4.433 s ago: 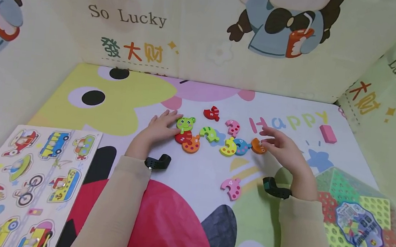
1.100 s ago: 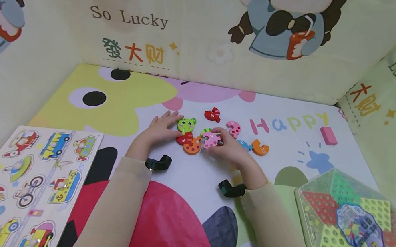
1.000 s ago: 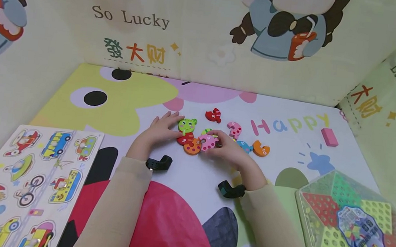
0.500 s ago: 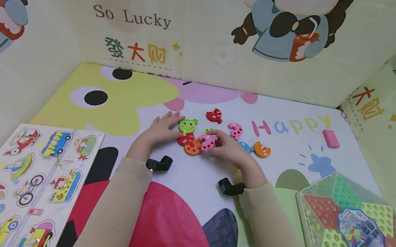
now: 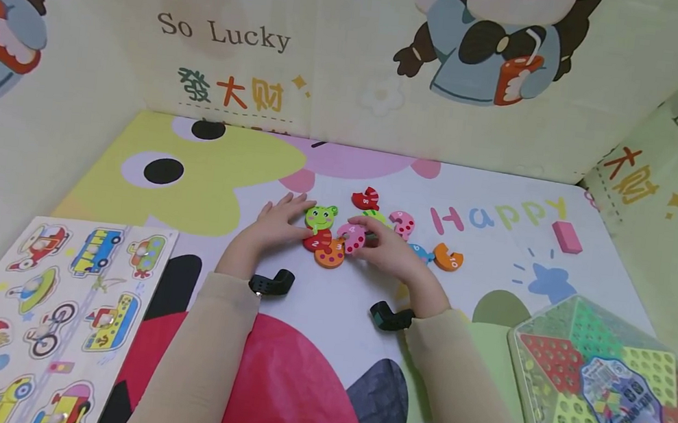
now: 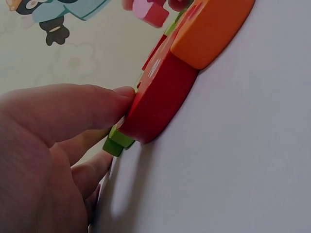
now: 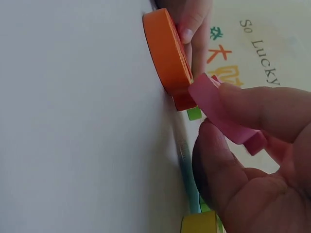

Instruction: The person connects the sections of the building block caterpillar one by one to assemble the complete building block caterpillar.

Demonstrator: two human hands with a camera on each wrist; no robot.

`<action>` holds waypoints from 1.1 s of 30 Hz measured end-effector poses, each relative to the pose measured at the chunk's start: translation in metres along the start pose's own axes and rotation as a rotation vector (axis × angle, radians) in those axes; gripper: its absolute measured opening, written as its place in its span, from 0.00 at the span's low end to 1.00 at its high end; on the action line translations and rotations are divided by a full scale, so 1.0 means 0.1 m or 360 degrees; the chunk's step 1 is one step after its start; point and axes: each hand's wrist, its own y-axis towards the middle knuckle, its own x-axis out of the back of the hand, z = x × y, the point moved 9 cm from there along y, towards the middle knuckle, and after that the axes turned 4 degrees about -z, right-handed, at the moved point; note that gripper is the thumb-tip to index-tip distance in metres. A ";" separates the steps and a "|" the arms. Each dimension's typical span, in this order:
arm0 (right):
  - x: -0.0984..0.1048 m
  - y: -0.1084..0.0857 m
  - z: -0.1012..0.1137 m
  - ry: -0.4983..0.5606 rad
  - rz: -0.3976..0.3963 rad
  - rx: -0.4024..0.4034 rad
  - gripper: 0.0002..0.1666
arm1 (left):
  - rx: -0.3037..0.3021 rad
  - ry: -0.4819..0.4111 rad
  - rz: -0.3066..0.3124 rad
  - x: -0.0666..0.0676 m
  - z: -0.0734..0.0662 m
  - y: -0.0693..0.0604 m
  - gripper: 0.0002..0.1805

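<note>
Board (image 5: 78,294) at far left; left hand (image 5: 272,228), fingers loosely spread, thumb touching red 2 (image 5: 316,241) on the near side of the frog (image 5: 320,218); orange 3 (image 5: 328,257) against red 2; pink piece (image 5: 351,237) raised beside orange 3, contact unclear, pinched by right hand (image 5: 393,253); blue piece (image 5: 420,252), second orange (image 5: 448,258) beyond; box (image 5: 526,390) at far right

Tilted pink spotted piece (image 7: 219,112), aloft
</note>
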 end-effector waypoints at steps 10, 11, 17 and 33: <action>-0.02 0.04 0.04 -0.0123 -0.0013 0.0050 0.30 | 0.0003 -0.0008 -0.0011 0.01 0.00 -0.01 0.36; -0.03 0.04 0.05 -0.0140 -0.0014 0.0063 0.31 | 0.0003 -0.0006 -0.0013 0.01 0.00 0.00 0.36; -0.03 0.03 0.07 -0.0218 -0.0023 0.0095 0.32 | 0.0001 0.0006 -0.0010 0.00 0.01 0.01 0.36; 0.01 -0.01 0.07 -0.0325 -0.0120 0.0091 0.32 | 0.0011 0.0013 -0.0004 0.00 0.01 0.00 0.37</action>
